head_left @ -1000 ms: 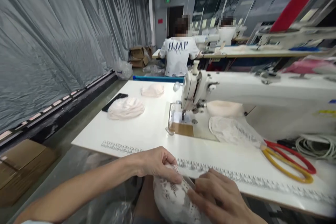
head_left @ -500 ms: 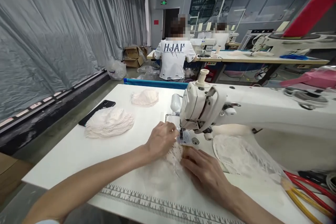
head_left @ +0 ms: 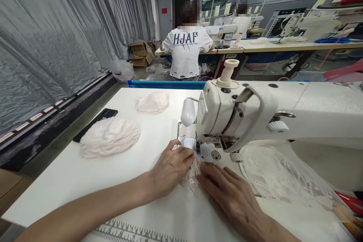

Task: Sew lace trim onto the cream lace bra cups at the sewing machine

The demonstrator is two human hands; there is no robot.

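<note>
Just in front of the presser foot of a white sewing machine lies a piece of pale lace fabric, partly hidden by my fingers. My left hand is closed on its left side, fingers bent close to the foot. From the right, my right hand grips the lace's other edge, fingers curled with their tips low on the table. To the right of the machine's needle area, more sheer white lace is spread beneath the arm.
A stack of pale lace-edged cup pieces rests on the left of the white table, partly over a black phone. Another pale cup piece lies farther back. Ruler markings run along the front edge. A co-worker sits ahead.
My head view has moved closer to the machine, which looks larger. My left hand has drawn slightly back toward me from beside the presser foot. Both hands stay at the lace.
</note>
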